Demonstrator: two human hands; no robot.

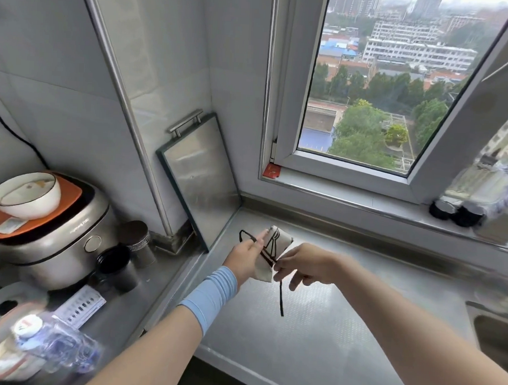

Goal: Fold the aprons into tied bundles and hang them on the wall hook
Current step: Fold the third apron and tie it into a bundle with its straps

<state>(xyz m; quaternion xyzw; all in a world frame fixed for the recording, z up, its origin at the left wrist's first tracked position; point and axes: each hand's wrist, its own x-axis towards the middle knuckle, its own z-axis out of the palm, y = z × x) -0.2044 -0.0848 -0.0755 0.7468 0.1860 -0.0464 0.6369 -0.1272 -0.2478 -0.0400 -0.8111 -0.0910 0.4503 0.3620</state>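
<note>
A small folded cream apron bundle (pixel 275 246) with black strings wound around it is held up above the steel counter (pixel 313 328). My left hand (pixel 245 258), with a light blue sleeve at the wrist, grips the bundle's left side, and a black string loop (pixel 244 236) sticks out past its fingers. My right hand (pixel 304 267) pinches the bundle's lower right corner and a black string end (pixel 281 299) that dangles below it. No wall hook is visible.
A steel cutting board (pixel 199 174) leans in the corner behind the bundle. To the left stand a rice cooker (pixel 62 235) with a white bowl (pixel 26 195) on top, dark cups (pixel 116 267) and a plastic bottle (pixel 50 343). A sink edge (pixel 493 325) lies right, and the window sill holds bottles (pixel 463 212).
</note>
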